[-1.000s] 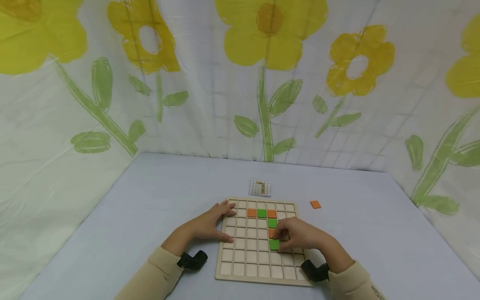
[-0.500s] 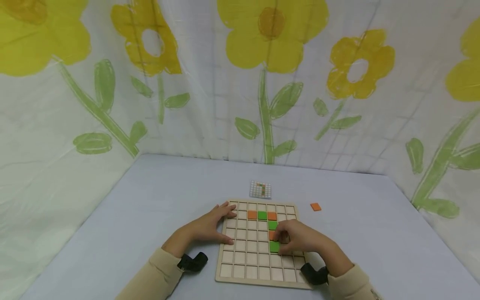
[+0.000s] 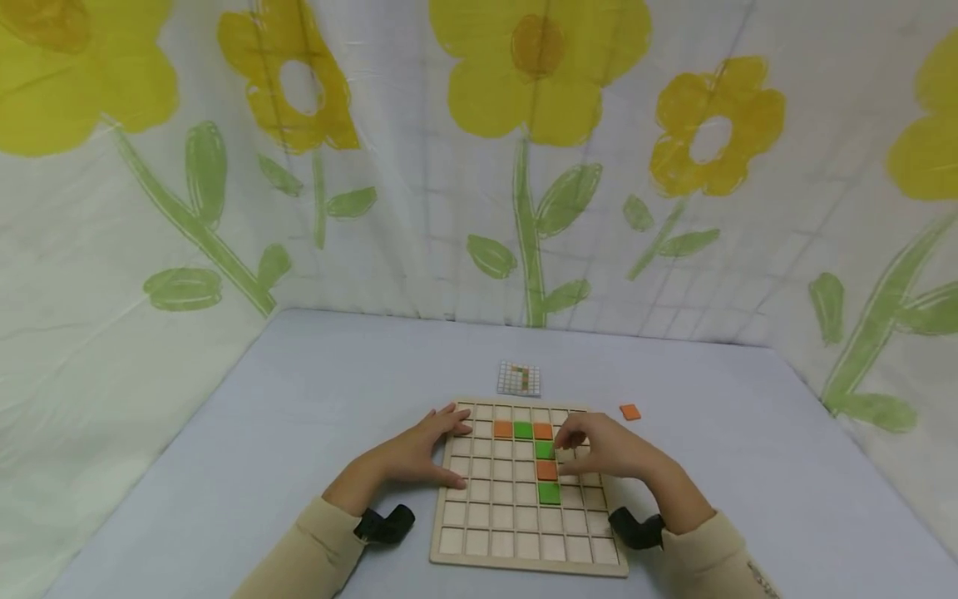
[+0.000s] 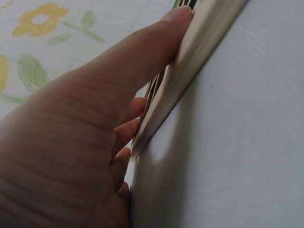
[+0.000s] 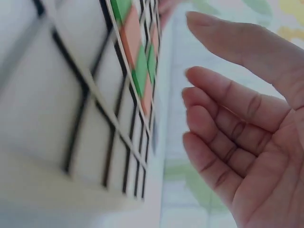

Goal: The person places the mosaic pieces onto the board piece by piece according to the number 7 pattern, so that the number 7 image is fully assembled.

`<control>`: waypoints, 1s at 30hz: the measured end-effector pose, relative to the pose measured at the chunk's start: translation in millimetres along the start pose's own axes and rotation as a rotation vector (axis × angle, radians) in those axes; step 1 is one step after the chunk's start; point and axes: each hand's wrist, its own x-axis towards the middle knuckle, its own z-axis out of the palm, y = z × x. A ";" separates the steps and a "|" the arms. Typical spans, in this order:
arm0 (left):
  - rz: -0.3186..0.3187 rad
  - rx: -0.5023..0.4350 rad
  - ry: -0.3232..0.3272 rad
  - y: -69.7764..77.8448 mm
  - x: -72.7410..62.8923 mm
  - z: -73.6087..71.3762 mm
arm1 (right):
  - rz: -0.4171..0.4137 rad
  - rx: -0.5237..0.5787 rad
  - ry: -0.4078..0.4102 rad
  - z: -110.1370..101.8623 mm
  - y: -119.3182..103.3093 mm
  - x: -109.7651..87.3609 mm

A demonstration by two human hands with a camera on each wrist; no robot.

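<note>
A wooden grid board (image 3: 490,545) lies on the table with green and orange square tiles in its cells. Three tiles form a row near the top: an orange tile (image 3: 503,429), a green tile (image 3: 522,430) and another orange one. Below the row's right end, a column runs down to a green tile (image 3: 550,493). My left hand (image 3: 407,453) rests on the board's left edge, thumb and fingers spread. Over the board's right side hovers my right hand (image 3: 609,447); in the right wrist view its fingers (image 5: 228,95) are loosely bent, apart from the thumb, holding nothing.
A loose orange tile (image 3: 630,412) lies on the table right of the board's far corner. Behind the board is a small card (image 3: 520,378) printed with a coloured grid. A flower-patterned curtain (image 3: 419,208) hangs along the table's back edge.
My right hand has moved up and away from the lowest green tile, uncovering it and the orange tile above. The left hand stays in place.
</note>
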 end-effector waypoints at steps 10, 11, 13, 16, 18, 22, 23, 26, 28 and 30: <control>0.009 0.000 0.008 -2.3 1.0 2.6 | 0.141 -0.063 0.130 -54.3 45.9 3.0; 0.006 0.001 0.011 -2.7 1.2 3.0 | 0.162 -0.055 0.137 -59.1 50.6 2.9; -0.003 0.006 0.014 -3.2 1.3 3.4 | 0.195 -0.040 0.144 -67.5 58.5 3.0; -0.012 0.005 0.014 -3.5 1.1 3.6 | 0.229 -0.042 0.141 -76.8 67.8 3.2; -0.016 0.001 0.010 -3.2 0.6 3.6 | 0.239 -0.050 0.126 -81.4 72.3 3.5; -0.020 -0.002 0.004 -2.0 -0.5 3.0 | 0.266 -0.046 0.098 -88.9 80.8 4.2; -0.017 0.001 0.005 -1.8 -0.7 2.7 | 0.272 -0.046 0.091 -90.4 83.0 4.3; -0.017 0.004 0.008 -1.4 -1.2 1.4 | 0.300 -0.029 0.072 -93.7 90.8 5.0; -0.015 0.007 0.009 -1.4 -1.4 0.6 | 0.307 -0.026 0.068 -94.3 96.6 5.0; -0.016 0.009 0.008 -1.6 -1.4 0.4 | 0.315 -0.005 0.071 -92.8 102.2 4.5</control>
